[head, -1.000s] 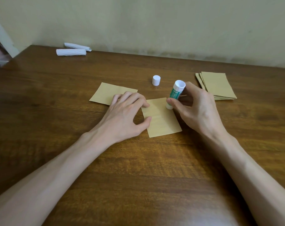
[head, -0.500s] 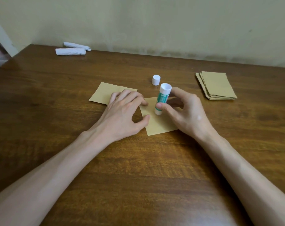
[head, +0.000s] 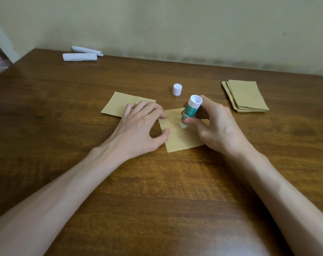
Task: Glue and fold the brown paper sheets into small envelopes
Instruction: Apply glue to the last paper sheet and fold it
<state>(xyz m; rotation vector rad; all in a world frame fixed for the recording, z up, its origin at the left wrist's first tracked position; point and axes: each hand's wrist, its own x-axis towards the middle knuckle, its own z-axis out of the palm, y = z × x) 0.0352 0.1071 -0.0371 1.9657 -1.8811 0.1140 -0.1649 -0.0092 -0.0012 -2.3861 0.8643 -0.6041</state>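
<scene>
- White paper rolls (head: 80, 57): two, lying at the far left of the table, close to the wall.
- Table (head: 157, 191): dark brown wood; bears everything listed.
- Left sheet (head: 118, 103): brown paper, flat, its near right corner under the left hand.
- Left hand (head: 138, 126): palm down, fingers spread and only lightly bent, gripping nothing. Fingertips and thumb press the centre sheet's left edge.
- Centre sheet (head: 177, 141): brown paper, flat, turned slightly, between the two hands. Its right side is hidden by the right hand.
- Cap (head: 177, 89): white, upright, just beyond the centre sheet and apart from it.
- Glue stick (head: 190, 111): green and white, tilted, lower end touching the centre sheet.
- Right hand (head: 217, 126): thumb and fingers curled round the glue stick's barrel.
- Stack of brown sheets (head: 246, 97): far right, slightly fanned, well apart from both hands.
</scene>
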